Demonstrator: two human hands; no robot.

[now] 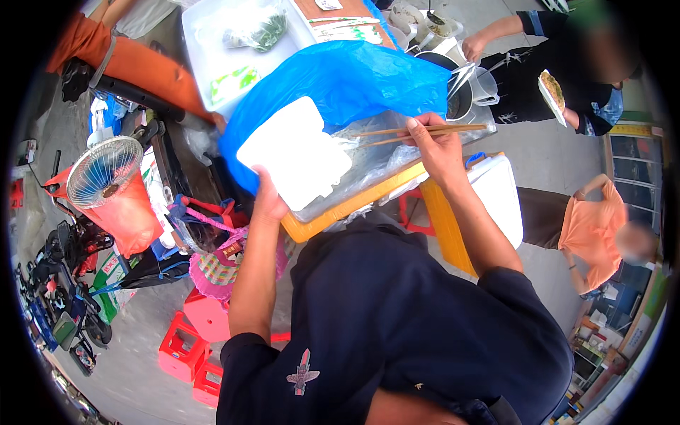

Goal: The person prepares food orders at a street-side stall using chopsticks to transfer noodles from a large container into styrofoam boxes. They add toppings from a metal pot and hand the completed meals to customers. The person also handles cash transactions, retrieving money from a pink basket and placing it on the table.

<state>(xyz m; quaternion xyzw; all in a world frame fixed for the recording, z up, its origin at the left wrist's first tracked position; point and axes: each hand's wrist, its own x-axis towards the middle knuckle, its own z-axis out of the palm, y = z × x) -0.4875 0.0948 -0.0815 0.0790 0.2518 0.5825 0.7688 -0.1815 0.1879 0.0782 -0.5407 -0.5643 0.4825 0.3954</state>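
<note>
My left hand (271,196) grips the lower left edge of a white takeaway box (287,154), its thumb on top. The box is overexposed, so its contents cannot be told. In my right hand (438,149) is a pair of wooden chopsticks (388,139), with their thin ends pointing left, close to the box's right side. Below both hands lies a yellow-taped box (361,194) lined with clear plastic sheeting (380,172). A blue plastic bag (366,74) covers its far side and spreads behind the takeaway box.
Beyond the bag stand a white plastic tub (199,53), wrapped chopsticks (348,32) and a pot (462,98). A person (563,69) at right holds tongs and a filled tray. A fan (106,172) and red stools (183,348) are at left. Another person (595,234) stands farther right.
</note>
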